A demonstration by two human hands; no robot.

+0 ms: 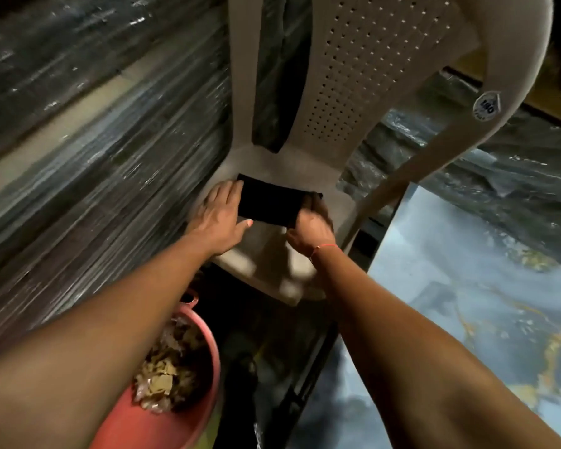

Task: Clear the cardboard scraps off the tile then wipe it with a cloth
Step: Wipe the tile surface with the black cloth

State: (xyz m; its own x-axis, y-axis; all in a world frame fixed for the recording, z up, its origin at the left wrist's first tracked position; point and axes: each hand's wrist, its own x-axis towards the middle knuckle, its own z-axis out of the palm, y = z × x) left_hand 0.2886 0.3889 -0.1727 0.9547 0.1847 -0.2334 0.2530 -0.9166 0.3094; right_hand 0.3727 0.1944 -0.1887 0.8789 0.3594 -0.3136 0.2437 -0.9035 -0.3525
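Observation:
A folded black cloth [269, 202] lies on the seat of a beige plastic chair [334, 202]. My left hand [221, 215] rests flat on the seat with its fingers spread, touching the cloth's left edge. My right hand [311, 225] grips the cloth's right end with curled fingers. The blue marbled tile [486, 286] lies at the right, bare where it shows. Cardboard scraps [166, 367] fill a pink bucket [162, 426] under my left forearm.
Stacks wrapped in shiny plastic film [94, 140] rise along the left and behind the chair. The chair's armrest [467, 134] arches over the tile's far end. A dark gap [272, 351] runs between the bucket and the tile.

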